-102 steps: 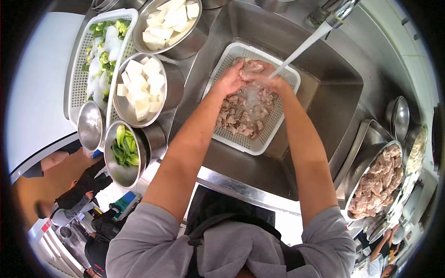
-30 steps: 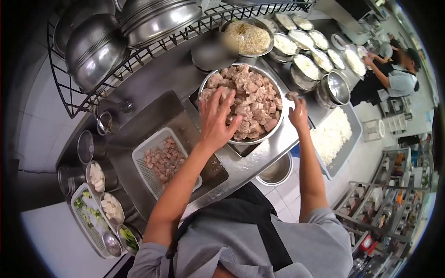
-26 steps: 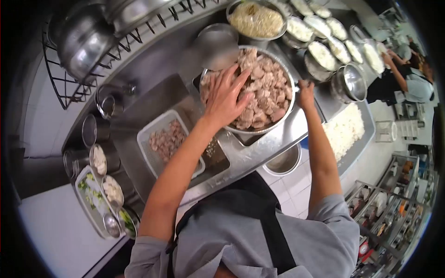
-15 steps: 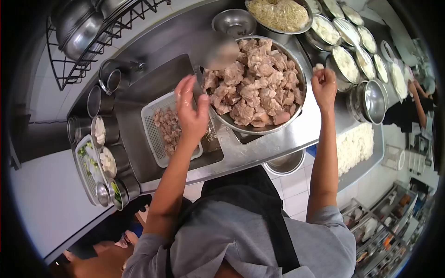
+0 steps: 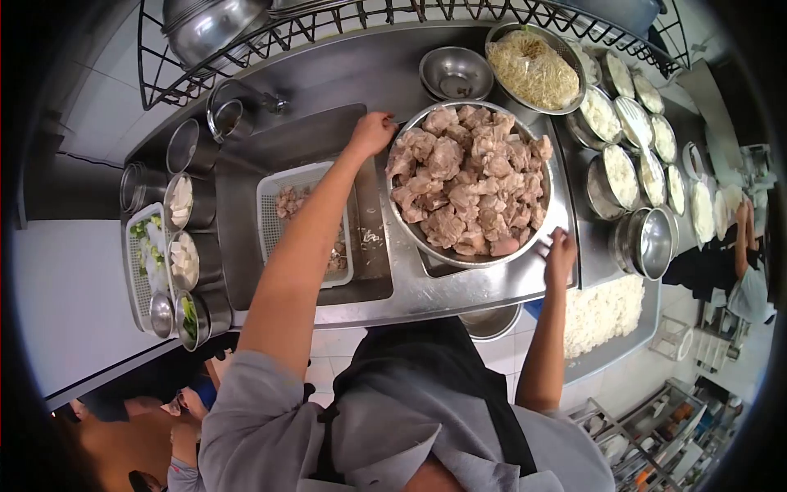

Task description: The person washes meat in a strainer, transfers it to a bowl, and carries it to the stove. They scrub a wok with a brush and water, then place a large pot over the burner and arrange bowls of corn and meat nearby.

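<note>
A wide metal bowl (image 5: 490, 264) heaped with chunks of pale brown meat (image 5: 467, 176) stands on the steel counter beside the sink. At its upper left rim, my left hand (image 5: 375, 133) has its fingers curled at the bowl's edge. My right hand (image 5: 560, 256) is at the lower right rim, fingers bent toward the bowl's side; its exact hold is small and partly blurred. In the sink (image 5: 373, 287), a white plastic basket (image 5: 269, 234) contains small meat scraps (image 5: 291, 201), partly hidden beneath my left forearm.
A small bowl (image 5: 457, 74) and a bowl with bagged sprouts (image 5: 534, 70) stand behind. Several bowls of white food (image 5: 619, 176) line the right, above a tray of white food (image 5: 607, 316). Cut vegetables (image 5: 152, 246) sit at left. Other people work at both sides.
My left hand has gone from above the basket to the bowl's upper left rim. My right hand has come down from beside the bowl to its lower right rim. The camera view has shifted.
</note>
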Tool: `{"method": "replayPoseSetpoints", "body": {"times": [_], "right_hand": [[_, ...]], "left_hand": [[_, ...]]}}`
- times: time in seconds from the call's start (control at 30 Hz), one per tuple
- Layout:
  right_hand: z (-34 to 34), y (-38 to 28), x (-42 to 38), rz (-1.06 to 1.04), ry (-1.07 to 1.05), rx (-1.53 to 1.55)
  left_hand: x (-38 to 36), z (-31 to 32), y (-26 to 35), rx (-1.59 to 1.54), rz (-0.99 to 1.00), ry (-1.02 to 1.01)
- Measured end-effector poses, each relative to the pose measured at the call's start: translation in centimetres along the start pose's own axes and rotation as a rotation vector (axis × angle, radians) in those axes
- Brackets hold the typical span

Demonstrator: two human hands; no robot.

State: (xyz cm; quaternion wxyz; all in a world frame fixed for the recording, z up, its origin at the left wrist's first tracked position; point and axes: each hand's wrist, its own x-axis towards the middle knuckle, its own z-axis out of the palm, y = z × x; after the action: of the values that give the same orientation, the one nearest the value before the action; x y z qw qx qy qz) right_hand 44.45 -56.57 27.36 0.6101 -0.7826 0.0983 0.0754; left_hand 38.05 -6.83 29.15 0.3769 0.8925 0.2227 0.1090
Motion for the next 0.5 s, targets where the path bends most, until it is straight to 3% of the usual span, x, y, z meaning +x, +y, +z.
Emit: {"method": "replayPoseSetpoints", "body": {"times": [0.07, 0.1, 0.13, 0.2, 0.3, 0.33, 0.43, 0.47, 0.5], "right_hand": [[0.6, 1.1, -3.5, 0.241, -0.179, 0.17], [1.3, 1.4, -3.9, 0.35, -0.26, 0.238], [2.2, 0.7, -4.8, 0.32, -0.31, 0.295], [3.4, 1.4, -4.2, 0.236, -0.217, 0.309], [4.3, 1.4, -1.4, -0.001, -0.149, 0.189], [4.9, 0.9, -0.9, -0.058, -0.153, 0.141], [4.6, 4.9, 6.4, 0.017, -0.267, 0.299], [4.7, 4.6, 7.1, 0.301, -0.305, 0.727], [5.4, 2.9, 6.6, 0.328, -0.442, 0.753]], "left_hand": [[2.2, 1.7, -1.5, 0.175, 0.06, -0.156], [3.1, 3.4, -3.9, 0.166, 0.09, -0.136], [2.6, 2.9, -3.1, 0.141, 0.035, -0.12], [0.6, 2.2, -1.8, 0.092, -0.076, -0.088], [-3.5, 1.9, -4.9, 0.259, 0.027, -0.148], [-5.9, 1.3, -5.3, 0.129, -0.008, -0.199], [-12.9, 2.1, -7.9, -0.164, -0.194, -0.291], [-15.2, 2.2, -7.2, -0.216, -0.229, -0.25], [-17.2, 2.5, -6.8, -0.209, -0.213, -0.166]]}}
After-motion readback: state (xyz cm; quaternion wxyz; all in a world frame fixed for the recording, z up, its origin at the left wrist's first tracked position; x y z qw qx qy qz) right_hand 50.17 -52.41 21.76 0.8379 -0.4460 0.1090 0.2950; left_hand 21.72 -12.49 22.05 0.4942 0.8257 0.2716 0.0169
